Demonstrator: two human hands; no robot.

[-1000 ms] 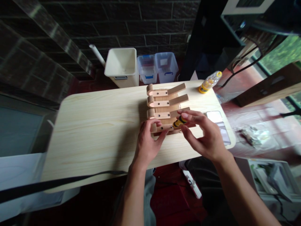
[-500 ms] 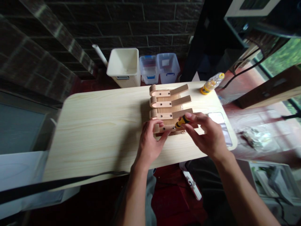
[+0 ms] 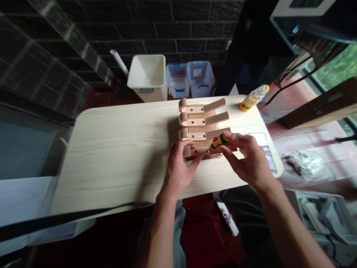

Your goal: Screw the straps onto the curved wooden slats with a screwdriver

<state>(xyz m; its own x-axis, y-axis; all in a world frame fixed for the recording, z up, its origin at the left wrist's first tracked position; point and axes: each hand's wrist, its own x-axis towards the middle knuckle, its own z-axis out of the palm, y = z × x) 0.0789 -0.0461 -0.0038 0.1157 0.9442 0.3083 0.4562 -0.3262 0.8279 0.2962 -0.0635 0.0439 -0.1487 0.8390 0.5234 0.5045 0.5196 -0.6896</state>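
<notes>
My right hand (image 3: 245,153) grips a yellow-and-black screwdriver (image 3: 219,142), tilted with its tip down at a screw in the nearest wooden hook (image 3: 201,151). The fingers of my left hand (image 3: 182,160) close around the rounded left end of that same hook, thumb along its near side. Behind it, more wooden hooks lie in a row across a wooden board (image 3: 196,129), among them the farthest hook (image 3: 205,108). Each hook shows two dark screw holes or heads. My fingers partly hide the nearest hook and the screwdriver's handle.
The pale wooden table (image 3: 117,156) carries a clear bottle with yellow ends (image 3: 254,97) and a phone-like flat object (image 3: 263,150) on the right. Behind the table stand a cream bin (image 3: 146,74) and clear plastic boxes (image 3: 200,78). A dark strap (image 3: 83,214) crosses the front left.
The whole view has shifted slightly. My right hand has turned a little about the screwdriver, whose handle leans slightly differently. My left hand keeps its place on the hook.
</notes>
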